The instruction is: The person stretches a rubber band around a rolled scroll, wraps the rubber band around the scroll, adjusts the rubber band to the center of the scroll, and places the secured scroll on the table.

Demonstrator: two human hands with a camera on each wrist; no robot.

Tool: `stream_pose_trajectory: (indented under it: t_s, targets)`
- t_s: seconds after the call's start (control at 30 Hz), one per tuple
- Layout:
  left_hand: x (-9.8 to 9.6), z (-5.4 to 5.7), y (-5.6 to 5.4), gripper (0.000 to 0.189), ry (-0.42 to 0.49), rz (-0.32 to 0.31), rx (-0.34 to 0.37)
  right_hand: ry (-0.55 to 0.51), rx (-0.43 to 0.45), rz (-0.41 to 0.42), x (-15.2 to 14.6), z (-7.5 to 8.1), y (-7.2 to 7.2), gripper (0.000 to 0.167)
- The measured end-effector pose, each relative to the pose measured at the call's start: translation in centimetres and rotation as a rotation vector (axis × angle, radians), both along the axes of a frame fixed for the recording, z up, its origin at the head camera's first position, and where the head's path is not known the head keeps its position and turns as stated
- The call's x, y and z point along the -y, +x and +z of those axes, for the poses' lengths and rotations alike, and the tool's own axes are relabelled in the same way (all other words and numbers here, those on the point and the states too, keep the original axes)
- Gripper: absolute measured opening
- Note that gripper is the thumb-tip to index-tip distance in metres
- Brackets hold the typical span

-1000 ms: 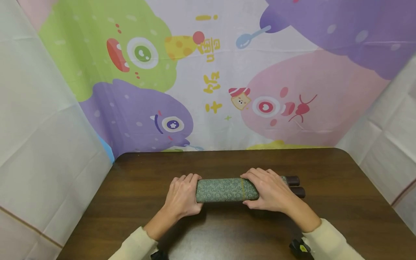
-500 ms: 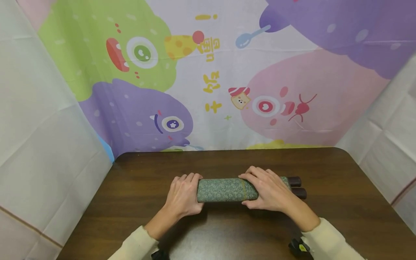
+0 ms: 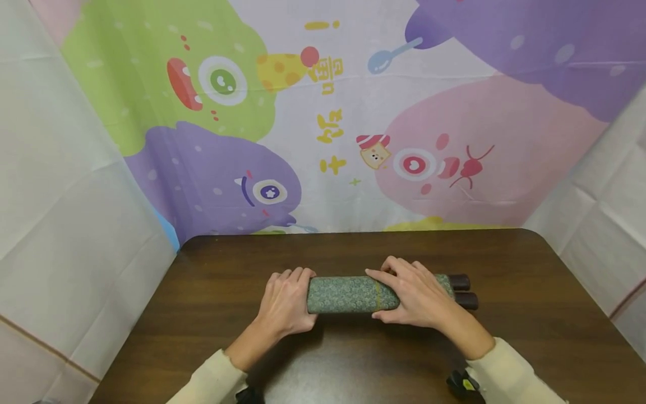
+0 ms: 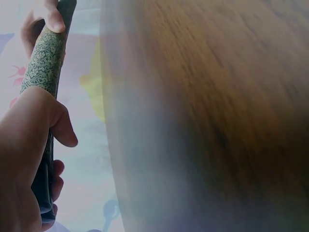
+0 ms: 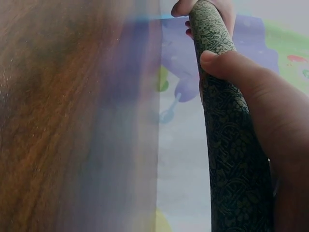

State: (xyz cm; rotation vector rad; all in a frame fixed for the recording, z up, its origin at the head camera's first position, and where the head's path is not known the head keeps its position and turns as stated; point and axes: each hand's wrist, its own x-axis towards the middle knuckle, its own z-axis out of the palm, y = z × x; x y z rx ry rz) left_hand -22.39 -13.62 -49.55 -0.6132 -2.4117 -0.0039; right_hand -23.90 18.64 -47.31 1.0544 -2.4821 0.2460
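A rolled green scroll [image 3: 343, 294] with a small floral pattern lies crosswise over the table in the head view. A thin yellowish line rings it near the right hand, and two dark end knobs [image 3: 466, 301] stick out past that hand. My left hand [image 3: 285, 303] grips the left end from above, covering the knobs there; its wrist view shows a dark end [image 4: 43, 188] between thumb and fingers. My right hand [image 3: 416, 294] holds the right part, thumb on the near side and fingers on the far side. In the right wrist view the right thumb [image 5: 227, 65] lies along the patterned cover.
The dark brown wooden table [image 3: 227, 258] has rounded back corners. Behind it hangs a cloth [image 3: 343, 207] printed with cartoon monsters, and pale sheets [image 3: 60, 196] enclose both sides. Dark wrist straps [image 3: 464, 384] show by the cream sleeves [image 3: 510, 376].
The scroll has shifted slightly to the right, its dark knobs showing a little more. My right index finger has reached slightly farther left along the cover. My left hand keeps its grip.
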Motion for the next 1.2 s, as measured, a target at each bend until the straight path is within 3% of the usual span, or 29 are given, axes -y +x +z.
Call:
stream_pose_trajectory:
  t_s: [0.13,0.27,0.47,0.73,0.97,1.2]
  targets:
    - [0.2,-0.1,0.0,0.072,-0.004,0.011,0.008,-0.002,0.037,-0.025,-0.4,-0.1,0.0,0.093]
    - [0.4,-0.1,0.0,0.072,-0.004,0.026,0.014,-0.022,0.078,-0.051,-1.0,-0.2,0.0,0.086]
    - [0.2,0.1,-0.1,0.070,-0.014,0.011,-0.019,-0.025,0.037,-0.027,-0.5,0.0,0.2,0.076]
    - [-0.3,0.2,0.0,0.069,-0.001,0.004,-0.025,-0.045,-0.016,-0.010,0.0,-0.1,0.4,0.077]
    - [-0.8,0.1,0.0,0.069,-0.012,-0.008,-0.029,-0.047,-0.025,0.025,1.0,-0.1,0.4,0.077]
    - [-0.7,0.2,0.0,0.074,-0.011,0.012,-0.005,0.008,0.026,-0.034,0.5,0.2,0.3,0.087]
